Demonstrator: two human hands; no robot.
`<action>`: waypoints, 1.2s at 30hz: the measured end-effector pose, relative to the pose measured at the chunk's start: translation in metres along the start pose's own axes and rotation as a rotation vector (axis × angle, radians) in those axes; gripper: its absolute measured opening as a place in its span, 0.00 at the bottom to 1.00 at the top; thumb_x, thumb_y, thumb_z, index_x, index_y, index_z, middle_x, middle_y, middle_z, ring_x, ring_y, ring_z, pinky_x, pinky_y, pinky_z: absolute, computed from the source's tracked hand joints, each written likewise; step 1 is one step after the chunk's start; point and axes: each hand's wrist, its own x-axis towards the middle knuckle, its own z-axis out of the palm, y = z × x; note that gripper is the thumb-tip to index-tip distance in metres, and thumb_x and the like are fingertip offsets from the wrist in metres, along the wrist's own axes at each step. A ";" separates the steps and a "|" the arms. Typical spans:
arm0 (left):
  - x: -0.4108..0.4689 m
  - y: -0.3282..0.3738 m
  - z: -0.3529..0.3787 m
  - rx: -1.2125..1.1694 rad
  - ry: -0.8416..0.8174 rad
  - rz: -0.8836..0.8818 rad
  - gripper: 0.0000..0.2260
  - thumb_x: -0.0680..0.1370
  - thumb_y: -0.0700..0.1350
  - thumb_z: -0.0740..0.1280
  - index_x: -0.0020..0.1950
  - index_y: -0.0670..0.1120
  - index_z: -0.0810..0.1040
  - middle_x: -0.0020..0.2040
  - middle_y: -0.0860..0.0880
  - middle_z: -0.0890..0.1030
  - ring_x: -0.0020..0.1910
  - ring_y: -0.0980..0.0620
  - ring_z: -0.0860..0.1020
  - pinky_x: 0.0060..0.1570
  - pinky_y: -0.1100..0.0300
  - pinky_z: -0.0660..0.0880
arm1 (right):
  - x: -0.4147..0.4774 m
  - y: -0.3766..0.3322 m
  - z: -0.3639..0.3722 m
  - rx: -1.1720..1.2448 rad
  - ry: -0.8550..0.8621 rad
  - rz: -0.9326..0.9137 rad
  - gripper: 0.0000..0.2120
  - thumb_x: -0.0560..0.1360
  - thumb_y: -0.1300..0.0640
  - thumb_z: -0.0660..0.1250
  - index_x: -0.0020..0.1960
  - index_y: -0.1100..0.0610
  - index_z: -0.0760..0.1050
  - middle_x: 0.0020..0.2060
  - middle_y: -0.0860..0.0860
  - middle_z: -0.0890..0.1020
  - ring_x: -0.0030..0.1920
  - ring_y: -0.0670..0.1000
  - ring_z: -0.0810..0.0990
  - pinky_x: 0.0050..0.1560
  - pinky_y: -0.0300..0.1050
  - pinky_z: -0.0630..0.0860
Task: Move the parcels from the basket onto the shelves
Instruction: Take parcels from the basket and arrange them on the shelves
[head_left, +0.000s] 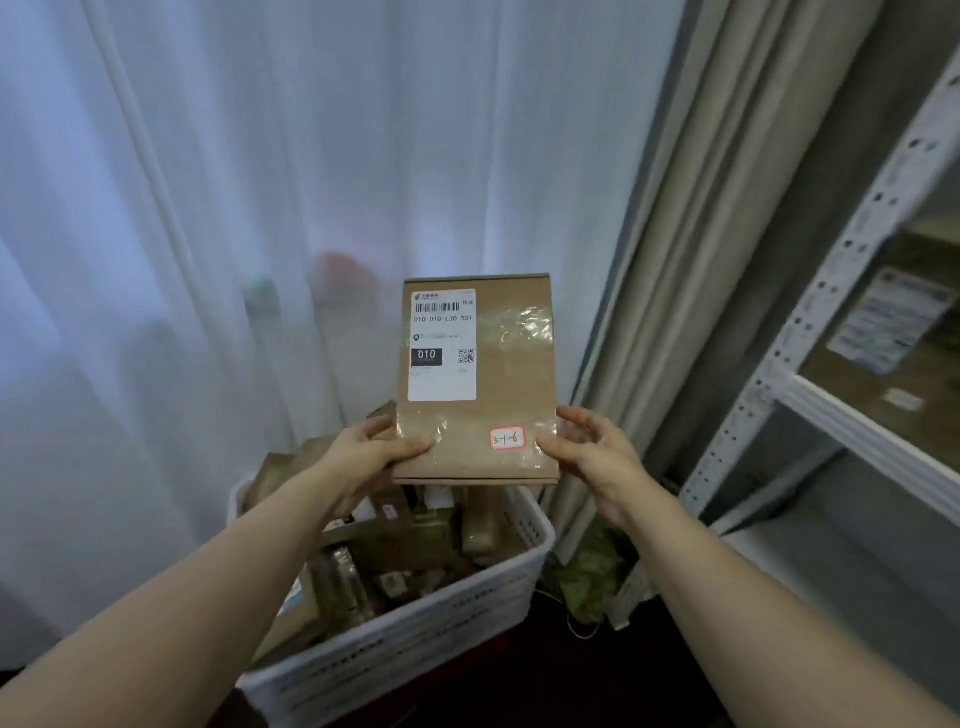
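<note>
1. Parcels (426, 535) are bound for the shelves (857, 431) at right; turn there smoothly, keeping the one in hand upright.
2. The basket (415, 644) below holds the rest.
3. The held parcel (475, 379) hovers above the basket.
4. The left hand (374, 452) pinches its lower left corner, thumb in front. The right hand (587, 457) touches the lower right edge, fingers (587, 421) loosely spread.
5. The handwritten sticker (507, 439), just beside the right thumb, likely names the slot: read it.
</note>
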 end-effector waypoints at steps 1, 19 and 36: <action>-0.011 0.002 0.019 0.032 -0.033 0.023 0.26 0.69 0.38 0.75 0.65 0.40 0.71 0.54 0.44 0.81 0.47 0.48 0.81 0.43 0.57 0.81 | -0.016 -0.005 -0.021 0.009 0.017 -0.025 0.25 0.69 0.69 0.73 0.63 0.59 0.71 0.52 0.56 0.79 0.52 0.54 0.80 0.50 0.45 0.79; -0.107 0.047 0.288 0.163 -0.627 0.268 0.23 0.65 0.39 0.76 0.59 0.40 0.79 0.51 0.44 0.84 0.48 0.51 0.82 0.42 0.62 0.80 | -0.212 -0.086 -0.257 -0.004 0.503 -0.250 0.30 0.71 0.62 0.73 0.70 0.65 0.67 0.59 0.57 0.79 0.56 0.54 0.80 0.56 0.49 0.79; -0.133 0.081 0.362 0.244 -0.864 0.374 0.23 0.66 0.40 0.76 0.60 0.43 0.78 0.54 0.45 0.83 0.53 0.47 0.81 0.48 0.57 0.79 | -0.265 -0.112 -0.299 -0.008 0.729 -0.316 0.25 0.72 0.61 0.73 0.67 0.60 0.72 0.57 0.54 0.81 0.52 0.50 0.80 0.41 0.41 0.74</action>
